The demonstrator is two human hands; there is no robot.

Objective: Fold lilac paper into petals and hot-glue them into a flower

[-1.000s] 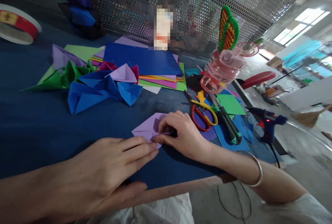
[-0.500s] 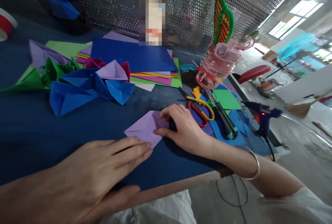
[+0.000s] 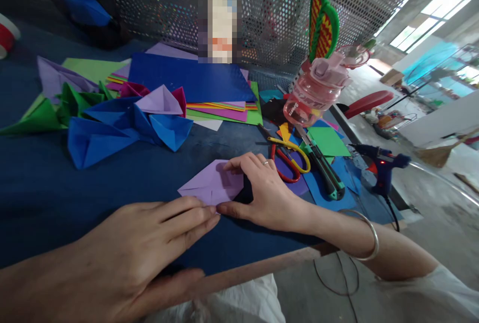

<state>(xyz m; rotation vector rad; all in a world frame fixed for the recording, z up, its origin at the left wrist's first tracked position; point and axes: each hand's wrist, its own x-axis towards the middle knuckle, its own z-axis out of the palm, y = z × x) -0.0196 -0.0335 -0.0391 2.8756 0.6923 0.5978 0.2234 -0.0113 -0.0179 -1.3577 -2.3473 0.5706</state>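
Note:
A folded piece of light purple paper lies on the dark blue tabletop, with crease lines across it and a pointed left end. My left hand rests flat, its long fingers stretched over the paper's near edge and the thumb lower, by the table edge. My right hand curls around the paper's right side: fingertips on the far part, thumb at the near edge close to my left fingertips. Blue folded paper pieces sit to the left beyond my hands. Red-and-yellow-handled scissors lie just past my right hand.
Stacked coloured sheets lie at the back beside green folded paper. On the right are a green-black utility knife, a pink bottle and a glue gun with its cord. A perforated metal panel stands behind.
My right thumb has slid off the paper's middle toward its near edge, beside my left fingertips. My left hand stays nearly in place. The view has shifted slightly.

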